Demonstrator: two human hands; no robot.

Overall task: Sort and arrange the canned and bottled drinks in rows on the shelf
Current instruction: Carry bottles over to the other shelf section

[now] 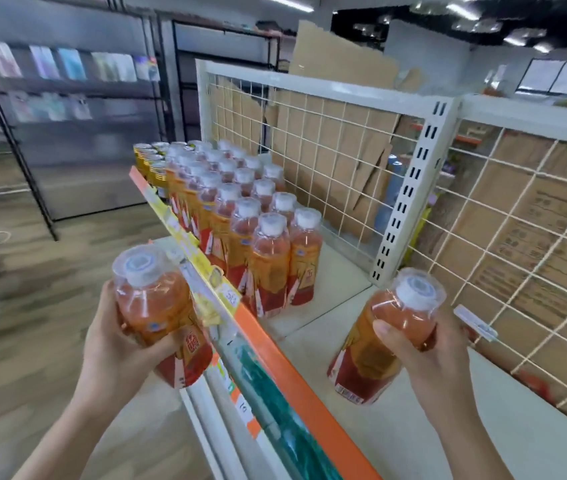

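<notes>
My left hand (115,337) grips an orange drink bottle (160,313) with a white cap, held in front of the shelf's orange edge strip. My right hand (431,362) grips a second, matching bottle (382,337) above the bare white shelf board (503,441). Several rows of the same bottles (257,233) stand on the shelf further back, the nearest ones just past my hands. Behind them at the far left end stand several yellow cans (152,161).
A white wire grid (344,140) backs the shelf, with cardboard boxes behind it. A slotted upright post (410,188) divides the sections. An orange and yellow price strip (275,355) runs along the front edge. Dark racks stand across the aisle on the left.
</notes>
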